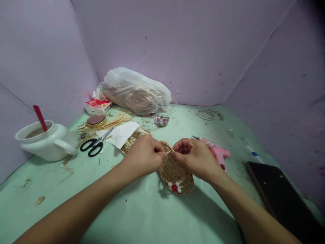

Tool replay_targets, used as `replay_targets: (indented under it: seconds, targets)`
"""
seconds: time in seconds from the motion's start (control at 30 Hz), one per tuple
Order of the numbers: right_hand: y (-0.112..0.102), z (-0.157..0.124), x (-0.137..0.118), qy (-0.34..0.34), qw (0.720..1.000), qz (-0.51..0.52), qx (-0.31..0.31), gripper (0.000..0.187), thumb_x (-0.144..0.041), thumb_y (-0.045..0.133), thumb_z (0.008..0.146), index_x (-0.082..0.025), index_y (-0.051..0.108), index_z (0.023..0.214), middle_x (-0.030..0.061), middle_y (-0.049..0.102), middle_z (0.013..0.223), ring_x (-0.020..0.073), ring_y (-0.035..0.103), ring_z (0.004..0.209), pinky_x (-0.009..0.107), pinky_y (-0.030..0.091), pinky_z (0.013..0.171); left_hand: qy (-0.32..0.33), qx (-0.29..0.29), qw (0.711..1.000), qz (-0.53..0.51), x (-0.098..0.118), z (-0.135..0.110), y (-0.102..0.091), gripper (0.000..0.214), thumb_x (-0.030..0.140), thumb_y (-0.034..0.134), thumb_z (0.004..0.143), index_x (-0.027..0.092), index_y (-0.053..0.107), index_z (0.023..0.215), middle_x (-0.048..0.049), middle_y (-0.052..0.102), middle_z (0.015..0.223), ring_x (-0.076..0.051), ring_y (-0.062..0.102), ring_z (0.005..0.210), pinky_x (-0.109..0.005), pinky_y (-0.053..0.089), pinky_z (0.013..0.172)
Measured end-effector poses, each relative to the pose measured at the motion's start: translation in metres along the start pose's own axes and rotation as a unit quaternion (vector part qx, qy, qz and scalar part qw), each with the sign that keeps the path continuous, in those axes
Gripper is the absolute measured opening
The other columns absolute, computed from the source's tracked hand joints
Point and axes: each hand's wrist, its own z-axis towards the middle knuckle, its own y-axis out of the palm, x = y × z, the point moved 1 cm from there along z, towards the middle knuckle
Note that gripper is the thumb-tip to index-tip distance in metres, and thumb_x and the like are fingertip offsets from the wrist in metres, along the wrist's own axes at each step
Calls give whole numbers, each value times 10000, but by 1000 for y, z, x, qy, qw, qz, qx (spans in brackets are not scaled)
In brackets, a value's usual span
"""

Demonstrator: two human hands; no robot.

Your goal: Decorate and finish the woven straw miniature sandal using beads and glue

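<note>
A small woven straw piece [175,171], shaped like a slipper with a raised rim, stands in front of me. A red bead ringed by white ones [174,187] decorates its near end. At its far rim, my left hand [147,154] pinches a thin pale strand [169,152] with thumb and forefinger. My right hand [194,156] is closed at the strand's other side, its fingertips close to the left ones. Whether the strand is fixed to the rim I cannot tell. A second woven piece [129,142] with white beads lies partly hidden behind my left hand.
Black-handled scissors [91,148], white paper [124,134] and loose straw [115,121] lie left, by a white cup [48,145]. A pink glue gun [220,154] and phone [279,200] are right. Behind are a bead container [161,120] and plastic bag [137,93].
</note>
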Motion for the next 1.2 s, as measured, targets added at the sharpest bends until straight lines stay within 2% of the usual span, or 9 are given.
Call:
replay_targets:
  seconds: [0.17,0.43,0.53,0.6,0.7,0.8,0.93,1.07,1.2]
  targets:
    - [0,-2,-2,1,1000,-9,3,52,-212,572,614,-169,584,641,12,619,577,107,519,492,198,369,415,22,27,999,-16,0,0,1,182,198,523,649,154,671,554,-16,636,556,-138,547,565,-246,370,534]
    - [1,-2,-3,-13,1000,-20,7,42,-187,564,614,-174,580,652,11,632,586,118,546,511,202,383,427,23,44,999,14,-4,0,8,187,195,506,638,163,666,549,-20,651,560,-137,549,538,-244,364,502]
    - [1,-3,-3,-8,1000,-20,15,46,-198,575,613,-175,578,653,14,637,586,124,561,512,208,397,432,27,76,996,30,-2,-1,9,189,188,500,651,167,663,558,-24,654,574,-142,551,554,-250,367,514]
    - [1,-3,-2,-7,1000,-22,19,44,-213,583,614,-177,575,639,14,632,570,125,559,500,210,396,425,44,112,991,59,-1,-3,11,193,178,497,656,169,657,548,-30,650,569,-149,549,558,-268,376,541]
    - [1,-3,-2,-15,999,-32,28,48,-226,589,616,-181,575,618,13,625,551,126,547,485,211,387,413,96,167,974,116,1,-5,16,200,163,504,659,168,630,503,-34,643,558,-162,553,581,-337,392,665]
    - [1,-3,0,-17,998,-38,39,44,-221,591,609,-180,576,602,13,620,543,125,540,477,210,377,404,121,177,967,138,1,-6,20,195,170,526,671,173,622,502,-30,655,573,-173,566,608,-390,370,748]
    - [2,-3,0,-18,999,-28,33,45,-222,586,615,-179,576,604,14,623,547,125,540,483,212,379,410,126,181,967,129,0,-6,21,177,185,526,702,182,668,596,-38,669,635,-176,577,644,-400,360,776]
    - [2,-4,-2,-11,999,-29,34,49,-220,598,601,-175,580,598,15,622,557,124,534,491,213,382,415,168,189,955,155,0,-7,21,177,186,521,711,168,666,611,-44,665,648,-180,577,665,-418,335,823]
    - [3,-4,-3,-4,999,-14,31,58,-226,597,604,-171,584,612,15,624,565,123,540,496,216,394,428,197,234,937,166,-3,-7,24,197,185,507,720,157,628,568,-36,642,597,-161,556,615,-404,347,815]
